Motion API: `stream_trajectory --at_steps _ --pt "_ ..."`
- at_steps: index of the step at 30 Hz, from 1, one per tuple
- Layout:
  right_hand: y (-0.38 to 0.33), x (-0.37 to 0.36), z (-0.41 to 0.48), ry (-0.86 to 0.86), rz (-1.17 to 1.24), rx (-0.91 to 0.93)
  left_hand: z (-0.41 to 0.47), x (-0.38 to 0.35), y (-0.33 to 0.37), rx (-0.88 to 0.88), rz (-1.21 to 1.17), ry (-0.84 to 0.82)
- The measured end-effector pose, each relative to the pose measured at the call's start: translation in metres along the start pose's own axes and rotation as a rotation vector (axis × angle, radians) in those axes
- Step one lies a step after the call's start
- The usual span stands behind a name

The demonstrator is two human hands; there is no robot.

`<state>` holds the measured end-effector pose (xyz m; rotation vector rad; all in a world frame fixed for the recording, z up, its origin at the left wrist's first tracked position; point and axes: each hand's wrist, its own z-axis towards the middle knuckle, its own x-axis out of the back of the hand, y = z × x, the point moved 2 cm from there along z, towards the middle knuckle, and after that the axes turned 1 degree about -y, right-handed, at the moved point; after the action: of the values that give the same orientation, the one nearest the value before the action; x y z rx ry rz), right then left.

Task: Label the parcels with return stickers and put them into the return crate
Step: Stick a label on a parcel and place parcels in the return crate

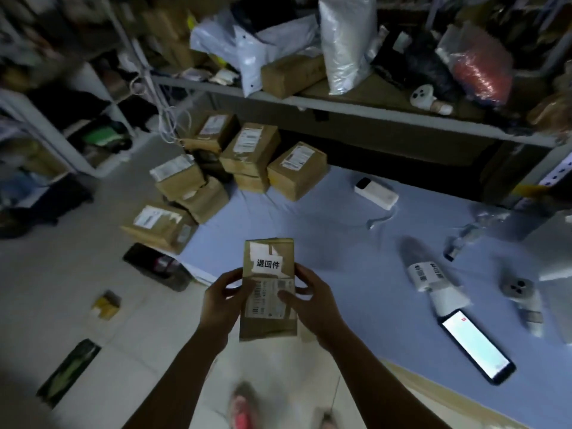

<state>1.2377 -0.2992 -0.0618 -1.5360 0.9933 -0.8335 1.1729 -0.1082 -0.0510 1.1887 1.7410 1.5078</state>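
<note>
Your left hand (221, 301) and right hand (312, 301) grip one parcel (267, 305)
Its return sticker (268, 264) is on; crating remains; the piled parcels (247, 156) look unstickered, as I judge it

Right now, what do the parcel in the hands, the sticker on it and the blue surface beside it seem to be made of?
The parcel: brown cardboard, matte, creased, with torn paper remnants. The sticker: white paper, matte, black print. The blue surface: probably fabric, judging by soft wrinkles; the blur leaves it open.
</note>
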Motion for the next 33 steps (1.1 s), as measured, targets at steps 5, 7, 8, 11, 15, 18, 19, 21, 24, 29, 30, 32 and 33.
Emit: stream_trajectory --at_steps 5,7,8,11,15,18,19,21,24,29,30,32,33 --pt "-0.011 -0.098 -0.006 -0.09 -0.066 -0.019 -0.034 0.093 -0.016 -0.02 -0.122 0.09" --pt "-0.009 -0.146 -0.006 -0.101 -0.055 -0.041 -0.047 0.136 -0.021 -0.034 -0.169 0.104" --pt "-0.008 -0.174 -0.006 -0.11 -0.048 -0.041 -0.052 0.161 -0.025 -0.046 -0.156 0.109" --pt "-0.004 -0.262 -0.01 -0.14 -0.027 -0.085 -0.061 0.247 -0.046 -0.045 -0.135 0.147" --pt "0.005 -0.383 -0.015 -0.2 -0.004 -0.158 -0.07 0.361 -0.074 -0.045 -0.168 0.213" --pt "0.008 -0.458 -0.014 -0.247 -0.012 -0.191 -0.067 0.434 -0.087 -0.02 -0.181 0.252" --pt "0.008 -0.479 -0.014 -0.257 -0.014 -0.207 -0.065 0.454 -0.091 -0.005 -0.18 0.256" --pt "0.007 -0.513 -0.007 -0.28 -0.047 -0.216 -0.055 0.488 -0.096 0.016 -0.162 0.25" --pt "0.01 -0.559 0.022 -0.317 -0.097 -0.284 -0.024 0.53 -0.104 0.044 -0.169 0.223" --pt "0.018 -0.626 0.104 -0.328 -0.123 -0.36 0.067 0.588 -0.12 0.142 -0.172 0.192" --pt "0.019 -0.638 0.124 -0.326 -0.117 -0.345 0.091 0.599 -0.124 0.164 -0.169 0.188" --pt "0.022 -0.663 0.166 -0.348 -0.091 -0.33 0.14 0.617 -0.127 0.184 -0.163 0.181" --pt "0.024 -0.675 0.187 -0.349 -0.065 -0.347 0.164 0.626 -0.128 0.195 -0.151 0.176"
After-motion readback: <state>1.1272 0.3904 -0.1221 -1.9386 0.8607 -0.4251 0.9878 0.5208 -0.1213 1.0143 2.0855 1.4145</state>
